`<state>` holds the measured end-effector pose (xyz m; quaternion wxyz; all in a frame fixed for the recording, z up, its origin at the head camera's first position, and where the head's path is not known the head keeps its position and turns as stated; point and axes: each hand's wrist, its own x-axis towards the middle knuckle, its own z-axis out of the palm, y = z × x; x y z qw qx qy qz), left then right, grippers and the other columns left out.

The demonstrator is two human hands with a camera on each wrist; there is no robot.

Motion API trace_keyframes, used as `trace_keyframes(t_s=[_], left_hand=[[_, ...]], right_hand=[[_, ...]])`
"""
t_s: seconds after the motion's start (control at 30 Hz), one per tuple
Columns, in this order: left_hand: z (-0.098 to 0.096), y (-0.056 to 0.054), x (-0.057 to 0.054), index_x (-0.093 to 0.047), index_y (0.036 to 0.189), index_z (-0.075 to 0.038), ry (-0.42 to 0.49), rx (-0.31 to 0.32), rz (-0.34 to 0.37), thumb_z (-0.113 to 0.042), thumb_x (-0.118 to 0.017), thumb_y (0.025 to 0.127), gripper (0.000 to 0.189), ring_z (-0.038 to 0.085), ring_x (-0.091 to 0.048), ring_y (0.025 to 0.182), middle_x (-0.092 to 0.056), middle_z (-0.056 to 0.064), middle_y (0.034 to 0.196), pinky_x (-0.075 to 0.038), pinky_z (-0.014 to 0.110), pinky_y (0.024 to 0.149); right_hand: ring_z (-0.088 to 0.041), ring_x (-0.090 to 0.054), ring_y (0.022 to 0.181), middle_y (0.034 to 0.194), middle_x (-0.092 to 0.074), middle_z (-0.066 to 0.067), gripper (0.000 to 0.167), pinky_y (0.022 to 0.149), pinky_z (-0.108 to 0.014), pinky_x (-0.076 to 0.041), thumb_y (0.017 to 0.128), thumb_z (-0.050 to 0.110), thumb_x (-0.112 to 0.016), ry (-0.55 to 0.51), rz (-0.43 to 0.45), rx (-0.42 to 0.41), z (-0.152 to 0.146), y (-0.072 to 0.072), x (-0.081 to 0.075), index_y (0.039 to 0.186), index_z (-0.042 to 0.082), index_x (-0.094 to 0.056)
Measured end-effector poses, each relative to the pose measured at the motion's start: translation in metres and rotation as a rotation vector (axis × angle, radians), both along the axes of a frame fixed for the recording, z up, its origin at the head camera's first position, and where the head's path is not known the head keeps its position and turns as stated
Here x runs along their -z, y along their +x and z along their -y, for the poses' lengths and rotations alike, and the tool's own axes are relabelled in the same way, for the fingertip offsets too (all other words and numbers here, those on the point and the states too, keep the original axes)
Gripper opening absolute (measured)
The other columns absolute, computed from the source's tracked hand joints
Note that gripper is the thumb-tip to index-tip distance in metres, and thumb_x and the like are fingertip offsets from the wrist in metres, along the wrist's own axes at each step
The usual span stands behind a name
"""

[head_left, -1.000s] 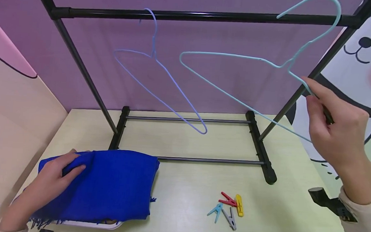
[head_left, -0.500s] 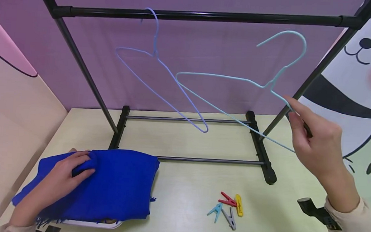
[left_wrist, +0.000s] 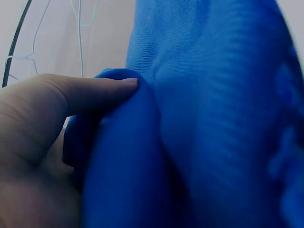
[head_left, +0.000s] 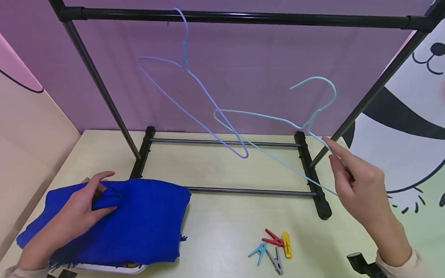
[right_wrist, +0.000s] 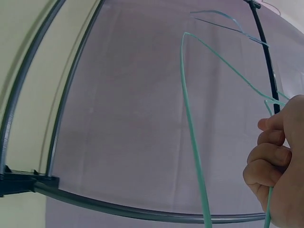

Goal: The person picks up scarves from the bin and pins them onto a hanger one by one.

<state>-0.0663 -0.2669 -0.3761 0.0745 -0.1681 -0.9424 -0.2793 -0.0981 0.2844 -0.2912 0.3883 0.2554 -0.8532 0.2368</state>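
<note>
My right hand (head_left: 362, 183) grips the pale turquoise hanger (head_left: 260, 115) by one shoulder, its hook upright and below the top bar. In the right wrist view its curled fingers (right_wrist: 268, 159) wrap the hanger wire. At the lower left, my left hand (head_left: 74, 214) pinches a raised fold of a folded blue scarf (head_left: 146, 224) with fringed ends. Its thumb (left_wrist: 102, 92) lies over the fold in the left wrist view; the other fingers are mostly hidden. A periwinkle hanger (head_left: 205, 84) hangs from the black rack's top bar (head_left: 254, 19).
Several clothespins, among them a yellow one (head_left: 287, 245) and a grey one (head_left: 277, 261), lie on the light table (head_left: 230, 243). A white tray (head_left: 120, 269) shows beneath the scarf. The rack's base bar (head_left: 253, 192) runs behind it. A purple backdrop (head_left: 275, 52) stands behind.
My right hand has brought the turquoise hanger down and to the left, from top-bar height to well below it. My left hand has shifted slightly right, with the pinched scarf fold.
</note>
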Motion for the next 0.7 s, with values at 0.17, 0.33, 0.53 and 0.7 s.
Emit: trace_keyframes(t_s=[0.17,0.33,0.53,0.7], left_hand=[[-0.003,-0.001,-0.002,-0.054,0.133,0.008,-0.026,0.013,0.108,-0.005,-0.08,0.081,0.059,0.039,-0.063,0.103,-0.065,0.022,0.114,-0.053,0.055,0.084],[-0.004,0.0,0.0,-0.065,0.116,0.01,-0.047,0.044,0.054,-0.004,-0.081,0.08,0.042,0.036,-0.065,0.097,-0.066,0.021,0.108,-0.055,0.051,0.079],[-0.003,0.0,0.001,-0.065,0.114,0.007,-0.024,0.041,-0.008,-0.001,-0.081,0.079,0.039,0.037,-0.064,0.099,-0.065,0.019,0.109,-0.053,0.055,0.081],[-0.002,0.002,0.0,-0.065,0.114,-0.002,0.012,0.048,-0.001,0.0,-0.078,0.082,0.034,0.026,-0.068,0.091,-0.07,0.014,0.107,-0.058,0.042,0.074]], right_hand=[[0.005,-0.022,0.052,0.057,-0.032,0.011,0.04,0.049,-0.015,-0.021,0.086,-0.009,-0.061,-0.009,0.038,0.003,-0.003,0.005,0.021,0.124,0.002,-0.069],[0.005,-0.022,0.054,0.058,-0.032,0.011,0.043,0.049,-0.014,-0.021,0.086,-0.01,-0.063,-0.001,0.105,0.022,-0.005,0.014,0.041,0.127,0.006,-0.068],[0.003,-0.024,0.053,0.059,-0.033,0.012,0.045,0.049,-0.014,-0.022,0.087,-0.008,-0.064,-0.001,0.153,0.028,-0.004,0.026,0.053,0.129,0.009,-0.067],[0.004,-0.025,0.054,0.061,-0.033,0.014,0.045,0.048,-0.012,-0.023,0.088,-0.006,-0.064,-0.005,0.156,0.012,-0.001,0.035,0.061,0.13,0.01,-0.067]])
